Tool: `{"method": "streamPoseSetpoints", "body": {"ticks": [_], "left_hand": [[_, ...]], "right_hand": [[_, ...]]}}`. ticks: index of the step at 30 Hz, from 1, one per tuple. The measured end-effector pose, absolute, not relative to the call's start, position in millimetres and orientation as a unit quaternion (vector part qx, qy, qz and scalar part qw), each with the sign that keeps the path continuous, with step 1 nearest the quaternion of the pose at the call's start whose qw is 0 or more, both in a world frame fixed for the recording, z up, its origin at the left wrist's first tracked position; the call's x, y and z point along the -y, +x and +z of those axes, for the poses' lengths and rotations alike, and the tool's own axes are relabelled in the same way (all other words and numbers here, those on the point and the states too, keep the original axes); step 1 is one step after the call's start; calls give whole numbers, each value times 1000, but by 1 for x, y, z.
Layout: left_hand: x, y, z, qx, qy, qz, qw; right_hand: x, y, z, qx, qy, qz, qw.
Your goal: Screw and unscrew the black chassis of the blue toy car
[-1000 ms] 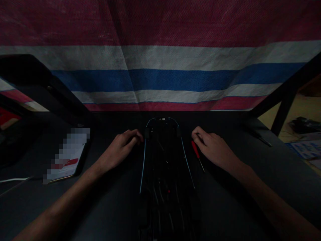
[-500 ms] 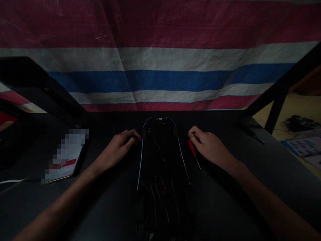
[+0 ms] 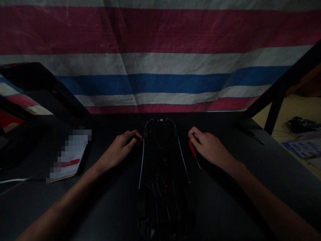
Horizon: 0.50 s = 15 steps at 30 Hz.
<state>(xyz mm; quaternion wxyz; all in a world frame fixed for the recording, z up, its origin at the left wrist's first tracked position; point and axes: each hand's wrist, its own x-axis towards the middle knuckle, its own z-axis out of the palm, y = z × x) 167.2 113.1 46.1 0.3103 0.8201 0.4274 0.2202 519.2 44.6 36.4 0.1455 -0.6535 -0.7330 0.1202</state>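
A dark toy car [image 3: 163, 160] lies underside up in the middle of the table, its edges traced by thin blue lines. On its left side my left hand [image 3: 124, 147] rests on the table with fingers loosely curled, their tips close to a front wheel [image 3: 145, 133]; no held object shows. My right hand [image 3: 208, 144] lies to the car's right, fingers curled in and apparently holding nothing. Just below those fingers is a screwdriver [image 3: 192, 148] with a red handle, its metal shaft pointing toward me. Whether the fingertips touch its handle is hard to see.
A phone [image 3: 71, 164], partly blurred out, lies at left near a white cable [image 3: 15, 180]. Behind it rises a dark stand [image 3: 57, 90]. A dark thin tool [image 3: 254, 136] sits near the right edge. A striped sheet [image 3: 160, 63] hangs behind the table [image 3: 233, 207].
The camera view has tilted and shifted slightly, showing a little more of the sheet. Both hands, the car and the screwdriver keep their places on the table.
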Motion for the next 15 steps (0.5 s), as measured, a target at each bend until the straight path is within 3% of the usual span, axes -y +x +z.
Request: {"method": "streamPoseSetpoints", "body": {"ticks": [15], "left_hand": [[-115,165,44,-422,828,215,301]], "right_hand": [[-45,520,37,737,-652,115,138]]}}
